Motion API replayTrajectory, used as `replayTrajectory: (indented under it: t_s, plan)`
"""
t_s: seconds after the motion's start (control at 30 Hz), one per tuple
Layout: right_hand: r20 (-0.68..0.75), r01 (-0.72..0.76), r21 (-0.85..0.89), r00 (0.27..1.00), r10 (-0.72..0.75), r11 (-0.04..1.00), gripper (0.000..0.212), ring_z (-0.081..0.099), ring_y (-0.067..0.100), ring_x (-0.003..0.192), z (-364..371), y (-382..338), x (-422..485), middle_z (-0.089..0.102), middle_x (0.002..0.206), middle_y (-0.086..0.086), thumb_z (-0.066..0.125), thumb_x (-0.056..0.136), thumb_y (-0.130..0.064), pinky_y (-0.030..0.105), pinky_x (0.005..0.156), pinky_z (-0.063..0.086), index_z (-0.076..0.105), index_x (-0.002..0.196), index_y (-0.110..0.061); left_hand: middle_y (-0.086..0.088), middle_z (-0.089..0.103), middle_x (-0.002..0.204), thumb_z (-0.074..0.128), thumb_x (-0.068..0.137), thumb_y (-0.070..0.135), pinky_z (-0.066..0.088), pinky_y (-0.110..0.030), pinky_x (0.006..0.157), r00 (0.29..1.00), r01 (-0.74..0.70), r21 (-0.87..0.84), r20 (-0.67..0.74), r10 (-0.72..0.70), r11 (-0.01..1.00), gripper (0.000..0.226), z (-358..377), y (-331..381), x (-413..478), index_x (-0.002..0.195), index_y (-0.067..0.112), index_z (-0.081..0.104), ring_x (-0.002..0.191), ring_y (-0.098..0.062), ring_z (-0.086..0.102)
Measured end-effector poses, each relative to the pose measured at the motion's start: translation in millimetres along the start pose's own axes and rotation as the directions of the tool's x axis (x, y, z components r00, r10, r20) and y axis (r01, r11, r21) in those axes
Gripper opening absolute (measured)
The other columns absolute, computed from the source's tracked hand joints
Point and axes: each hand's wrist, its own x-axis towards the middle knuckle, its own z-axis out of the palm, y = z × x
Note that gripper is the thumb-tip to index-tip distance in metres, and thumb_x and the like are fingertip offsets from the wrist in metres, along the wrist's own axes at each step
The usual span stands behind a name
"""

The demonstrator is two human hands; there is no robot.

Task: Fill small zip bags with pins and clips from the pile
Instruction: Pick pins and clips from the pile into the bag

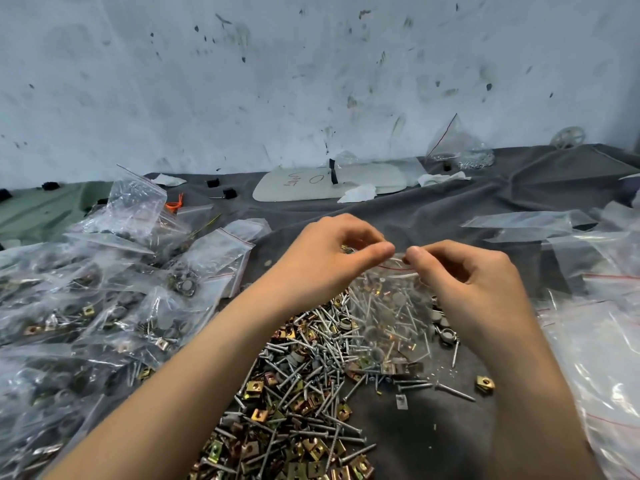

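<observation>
A small clear zip bag (388, 317) with a red line at its mouth hangs over the pile, holding pins and a few brass clips. My left hand (332, 254) pinches the bag's top edge from the left. My right hand (464, 271) pinches the same edge from the right, and the thumbs nearly touch. Below lies the pile (294, 393) of silver pins and brass clips on the dark grey cloth (433, 427).
Many filled zip bags (104, 299) are heaped at the left. Empty clear bags (588, 306) lie at the right. A white flat plate (329, 183) with red writing, tissue scraps and another bag (457, 147) sit by the stained wall at the back.
</observation>
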Motion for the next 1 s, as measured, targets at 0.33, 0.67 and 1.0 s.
replayTrajectory:
  t_s: [0.33,0.67,1.0]
  plan:
    - [0.007,-0.005,0.008,1.0,0.005,1.0,0.016,0.057,-0.006,0.059,-2,1,0,0.065,0.062,-0.02,0.065,0.084,-0.034,0.005,0.052,0.039,0.069,0.069,-0.031,0.002,0.067,0.114,0.056,0.094,0.007,0.046,-0.027,0.094,0.963,0.238,0.4,0.024,-0.27,0.885,0.032,0,-75,4,0.12,0.022,0.065,0.104,-0.015,0.061]
    - [0.011,0.004,0.009,1.0,-0.004,1.0,0.016,0.056,-0.006,0.056,-3,4,0,0.064,0.06,-0.021,0.065,0.085,-0.033,0.005,0.051,0.038,0.068,0.069,-0.032,0.009,0.069,0.102,0.073,0.086,0.022,0.049,-0.038,0.087,0.983,0.122,0.528,0.053,-0.176,0.84,0.009,3,-95,3,0.094,0.025,0.074,0.098,-0.016,0.062]
    - [0.013,0.013,0.006,1.0,-0.013,1.0,0.016,0.057,-0.006,0.057,-1,4,1,0.065,0.061,-0.022,0.066,0.085,-0.033,0.004,0.051,0.038,0.068,0.068,-0.033,0.017,0.068,0.075,0.074,0.084,0.013,0.048,-0.014,0.068,0.978,0.054,0.192,-0.207,-0.013,0.98,0.017,-7,-62,10,0.086,0.029,0.069,0.07,-0.001,0.062]
